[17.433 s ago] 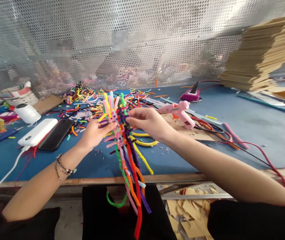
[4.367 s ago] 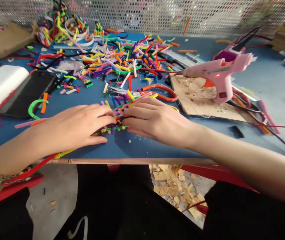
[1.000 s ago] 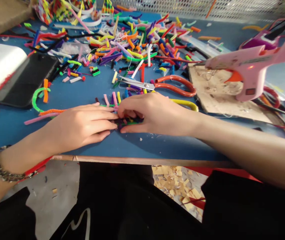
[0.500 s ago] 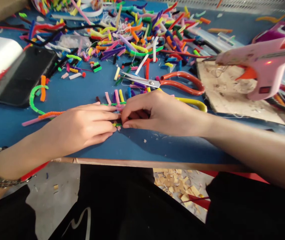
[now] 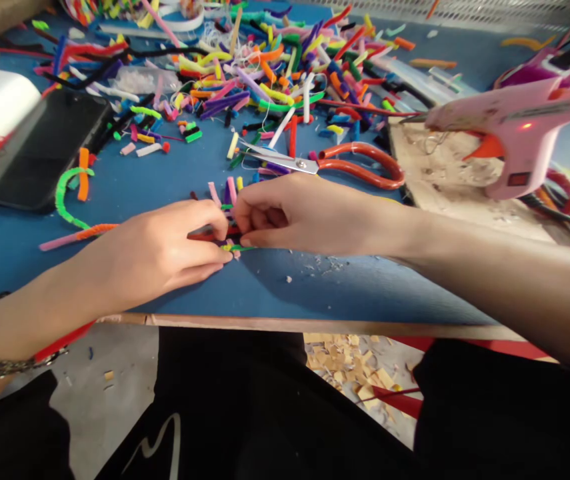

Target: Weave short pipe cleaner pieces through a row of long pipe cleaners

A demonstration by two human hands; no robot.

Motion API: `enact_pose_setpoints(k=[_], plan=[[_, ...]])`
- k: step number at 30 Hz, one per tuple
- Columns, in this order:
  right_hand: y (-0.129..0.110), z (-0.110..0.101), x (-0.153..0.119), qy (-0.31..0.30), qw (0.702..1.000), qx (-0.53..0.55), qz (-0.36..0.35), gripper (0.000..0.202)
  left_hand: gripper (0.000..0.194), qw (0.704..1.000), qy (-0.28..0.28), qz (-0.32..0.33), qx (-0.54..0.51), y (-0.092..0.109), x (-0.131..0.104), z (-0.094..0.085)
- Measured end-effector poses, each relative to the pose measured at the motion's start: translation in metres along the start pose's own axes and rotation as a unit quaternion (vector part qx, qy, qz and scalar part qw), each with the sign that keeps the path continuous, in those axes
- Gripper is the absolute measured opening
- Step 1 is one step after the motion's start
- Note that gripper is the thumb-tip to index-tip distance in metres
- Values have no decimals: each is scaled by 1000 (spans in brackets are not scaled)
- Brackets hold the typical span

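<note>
Low on the table my left hand [image 5: 162, 247] presses its fingertips on a small grid of pipe cleaners [image 5: 235, 253], with green, yellow and pink bits showing beside them. Its index finger is bent over a red strand. Close against it, my right hand [image 5: 297, 217] has its fingers curled in a pinch at the green strand on the grid's right side. Short pink, purple and yellow ends stick up beyond the fingers. Most of the grid is hidden under both hands. An orange and pink pipe cleaner [image 5: 95, 231] lies by the left wrist.
Scissors [image 5: 359, 163] with red handles lie just beyond my right hand. A pink glue gun [image 5: 515, 127], its light on, rests over a stained board [image 5: 427, 173]. Cut pipe cleaners [image 5: 265, 73] heap at the back. A black phone [image 5: 45, 153] lies left.
My left index finger has lifted and bent away from the others. My right hand has shifted slightly left and up, and more of the red and green strands shows between the hands.
</note>
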State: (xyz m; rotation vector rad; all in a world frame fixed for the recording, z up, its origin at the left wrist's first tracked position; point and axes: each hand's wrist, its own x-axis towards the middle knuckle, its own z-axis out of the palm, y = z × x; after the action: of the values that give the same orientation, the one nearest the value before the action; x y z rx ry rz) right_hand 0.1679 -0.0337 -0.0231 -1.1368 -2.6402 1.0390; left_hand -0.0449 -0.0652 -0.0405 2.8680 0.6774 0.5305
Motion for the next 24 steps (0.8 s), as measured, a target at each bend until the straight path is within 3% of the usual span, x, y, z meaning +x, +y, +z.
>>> enact_pose_setpoints(k=[3, 6, 9, 11, 13, 18, 24], plan=[[-4, -3, 3, -20, 999, -31, 1, 8, 33, 1000, -13, -4, -5, 0, -3, -1], [-8, -3, -2, 10, 998, -68, -2, 7, 35, 999, -34, -12, -10, -1, -7, -2], [-8, 1, -10, 40, 987, -125, -95, 1, 38, 999, -32, -18, -5, -1, -10, -4], [-6, 5, -13, 39, 971, -151, -179, 9, 38, 1000, -21, -8, 2, -1, -10, -4], [-2, 7, -12, 37, 965, -145, -217, 12, 40, 1000, -17, 7, 7, -1, -10, -5], [6, 5, -3, 22, 975, -99, -199, 9, 46, 999, -33, -8, -12, -2, -9, -6], [7, 10, -4, 47, 949, -203, -238, 17, 39, 999, -15, -8, -29, -3, -9, -6]])
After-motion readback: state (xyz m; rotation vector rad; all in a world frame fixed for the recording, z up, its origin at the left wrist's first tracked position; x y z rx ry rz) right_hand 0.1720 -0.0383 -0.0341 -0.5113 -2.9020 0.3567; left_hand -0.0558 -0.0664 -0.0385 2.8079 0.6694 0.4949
